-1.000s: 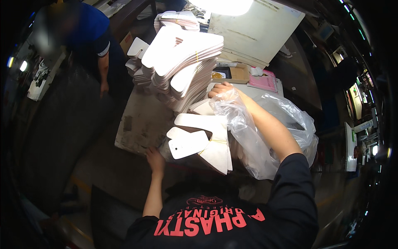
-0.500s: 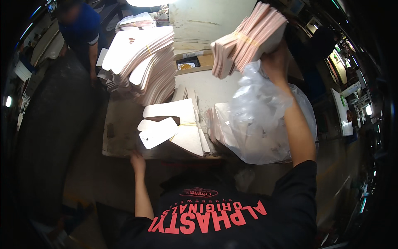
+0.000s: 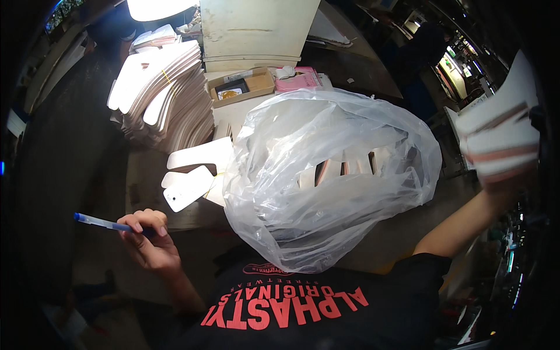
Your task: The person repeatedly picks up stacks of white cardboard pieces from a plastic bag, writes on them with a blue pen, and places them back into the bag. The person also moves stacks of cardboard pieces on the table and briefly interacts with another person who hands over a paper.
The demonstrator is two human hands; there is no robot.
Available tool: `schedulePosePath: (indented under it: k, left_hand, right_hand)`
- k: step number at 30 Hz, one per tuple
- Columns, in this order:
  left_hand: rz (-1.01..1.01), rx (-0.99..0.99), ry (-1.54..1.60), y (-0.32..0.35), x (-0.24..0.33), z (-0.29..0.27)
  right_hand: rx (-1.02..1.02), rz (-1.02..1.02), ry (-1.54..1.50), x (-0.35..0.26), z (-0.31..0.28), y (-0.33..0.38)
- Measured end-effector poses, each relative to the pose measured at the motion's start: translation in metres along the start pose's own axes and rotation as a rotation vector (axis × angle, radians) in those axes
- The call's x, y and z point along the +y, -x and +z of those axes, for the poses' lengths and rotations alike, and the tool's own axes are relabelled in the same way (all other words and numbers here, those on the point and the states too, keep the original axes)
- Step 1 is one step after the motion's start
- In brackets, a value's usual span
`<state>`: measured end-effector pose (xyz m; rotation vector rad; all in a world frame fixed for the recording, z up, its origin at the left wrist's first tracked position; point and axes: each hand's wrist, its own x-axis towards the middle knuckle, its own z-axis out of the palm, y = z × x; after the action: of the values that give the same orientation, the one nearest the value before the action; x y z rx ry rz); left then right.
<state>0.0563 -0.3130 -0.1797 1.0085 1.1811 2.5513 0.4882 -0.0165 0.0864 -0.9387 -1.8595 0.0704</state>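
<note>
A slim pen (image 3: 99, 221) with a blue end is pinched in my left hand (image 3: 156, 244), raised near the table's front left edge. Out at the far right, my right hand (image 3: 503, 185) grips a bundle of white, pink-edged cut pieces (image 3: 499, 137); motion smears it and part runs into the dark rim. Between my hands a large clear plastic bag (image 3: 268, 216) bulges over the table's front, with slotted pale pieces (image 3: 344, 168) showing through it. To its left lie white pieces with a yellow band (image 3: 198, 154) and a white tag-shaped piece (image 3: 189, 188) with a small hole.
A tall stack of white pieces (image 3: 169, 87) leans at the back left. Behind the bag are an open cardboard box (image 3: 256, 84) with a small dark item and a pink packet (image 3: 300, 80). A pale upright panel (image 3: 256, 29) and a bright lamp (image 3: 157, 7) stand farther back.
My right hand has swung outward to the right with the bundle. My left hand has risen from the table edge, and the pen now shows. The bag now spreads across the middle.
</note>
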Motion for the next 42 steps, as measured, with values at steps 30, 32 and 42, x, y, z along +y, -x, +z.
schedulePosePath:
  k: [30,32,42]
  left_hand:
    - [-0.944,-0.658,0.027,0.081,-0.046,0.131]
    - [-0.76,-0.61,-0.16,0.07,-0.029,0.133]
    - [-0.485,-1.155,-0.189,0.041,0.011,0.155]
  right_hand:
    - [-0.867,0.645,0.071,-0.008,0.162,0.175]
    - [-0.755,0.532,0.094,-0.012,0.152,0.167]
    - [-0.942,0.156,-0.709,-0.055,0.135,0.186]
